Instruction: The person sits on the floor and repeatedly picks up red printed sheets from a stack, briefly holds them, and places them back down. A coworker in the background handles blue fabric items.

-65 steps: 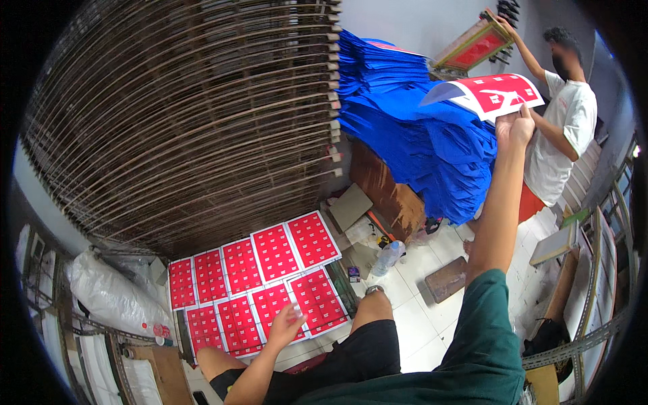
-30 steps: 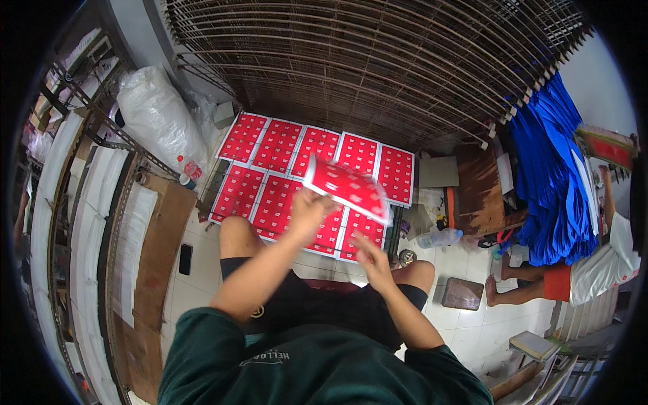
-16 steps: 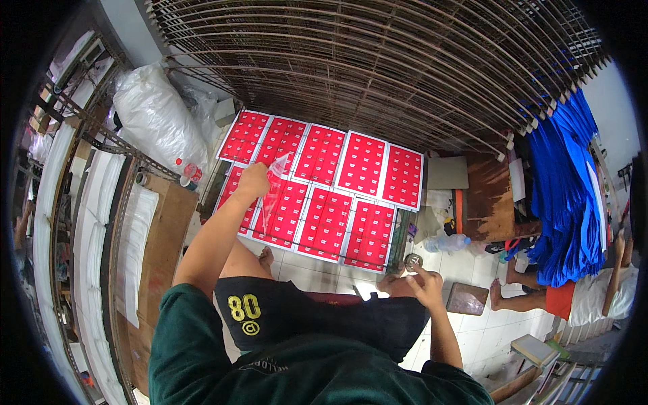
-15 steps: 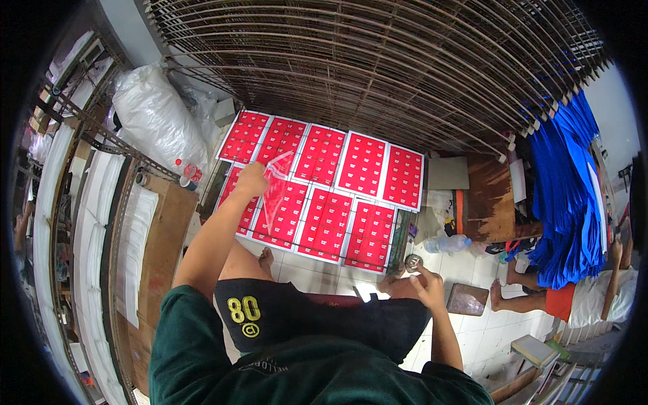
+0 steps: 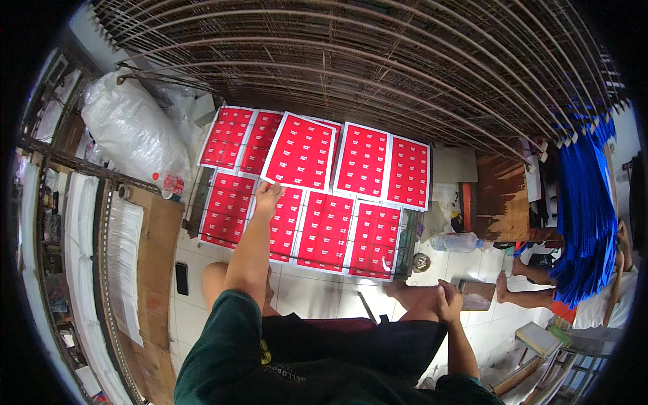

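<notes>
Red sheet (image 5: 300, 152), corner pinched by my left hand (image 5: 268, 196), right hand (image 5: 449, 304) on knee (image 5: 422, 302), its grip I cannot tell

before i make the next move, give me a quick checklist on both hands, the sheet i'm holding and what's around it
1. Left hand gripping the red sheet: ok, at its near left corner.
2. Right hand free: ok, by the right knee, nothing visible in it.
3. Held sheet uncreased: ok, no fold shows.
4. View of the neighbouring sheet unblocked: not ok, the held one partly covers it.
5. Held sheet apart from those beneath: cannot tell from this angle.
</notes>
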A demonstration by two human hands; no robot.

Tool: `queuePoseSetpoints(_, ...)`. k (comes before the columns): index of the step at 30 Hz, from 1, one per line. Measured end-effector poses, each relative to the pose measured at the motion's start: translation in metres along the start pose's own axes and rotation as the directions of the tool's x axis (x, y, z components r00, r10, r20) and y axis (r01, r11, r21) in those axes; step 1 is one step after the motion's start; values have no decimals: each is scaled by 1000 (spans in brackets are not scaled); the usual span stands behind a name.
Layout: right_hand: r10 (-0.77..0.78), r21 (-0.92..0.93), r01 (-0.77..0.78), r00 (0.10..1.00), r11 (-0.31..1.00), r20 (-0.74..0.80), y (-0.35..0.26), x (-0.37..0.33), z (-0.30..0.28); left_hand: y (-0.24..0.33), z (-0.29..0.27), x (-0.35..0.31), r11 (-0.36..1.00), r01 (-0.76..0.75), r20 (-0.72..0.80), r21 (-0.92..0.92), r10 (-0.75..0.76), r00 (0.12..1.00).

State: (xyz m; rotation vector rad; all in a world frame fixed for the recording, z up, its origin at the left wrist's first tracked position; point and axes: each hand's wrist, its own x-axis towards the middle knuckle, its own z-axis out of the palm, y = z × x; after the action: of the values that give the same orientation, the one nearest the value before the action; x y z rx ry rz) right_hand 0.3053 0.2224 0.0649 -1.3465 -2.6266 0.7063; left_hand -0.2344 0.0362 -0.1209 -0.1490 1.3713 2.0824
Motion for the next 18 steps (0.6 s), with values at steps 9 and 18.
queuePoseSetpoints(9,24,-66,-18,995,998,97,-10,19,-4,-84,-5,73,997,75,-106,31,-71,992)
queuePoseSetpoints(18,3,-67,5,993,998,122,0,29,-1,-107,0,99,996,68,-151,52,-59,987)
